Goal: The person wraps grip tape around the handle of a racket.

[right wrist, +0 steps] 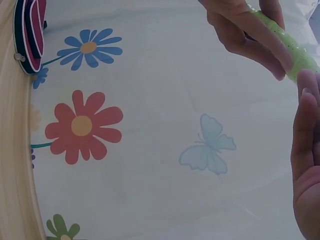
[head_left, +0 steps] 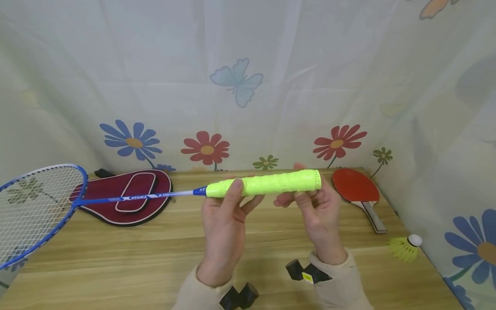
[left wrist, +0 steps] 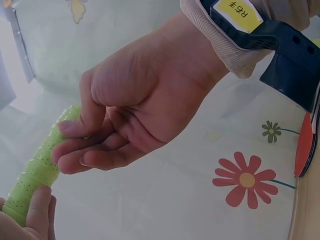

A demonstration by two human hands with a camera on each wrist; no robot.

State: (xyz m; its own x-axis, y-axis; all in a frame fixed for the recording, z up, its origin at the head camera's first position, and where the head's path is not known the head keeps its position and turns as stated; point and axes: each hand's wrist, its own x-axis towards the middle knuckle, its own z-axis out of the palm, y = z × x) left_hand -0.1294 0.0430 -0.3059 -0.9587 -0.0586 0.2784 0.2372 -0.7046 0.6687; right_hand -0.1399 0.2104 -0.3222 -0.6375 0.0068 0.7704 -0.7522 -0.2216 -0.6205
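A blue-framed badminton racket is held level above the table, its strung head to the left. Its handle is wrapped in bright yellow-green perforated grip tape. My left hand grips the handle near the shaft, thumb along the front. Near the butt end, my right hand pinches the handle between thumb and fingers. The left wrist view shows the right hand at the taped handle. In the right wrist view, the left hand is at the top and part of the handle is hidden behind fingers.
A maroon zipped paddle case lies behind the racket shaft on the wooden table. At the right are a red table tennis paddle and a yellow shuttlecock near the table edge. A flower-printed curtain hangs behind.
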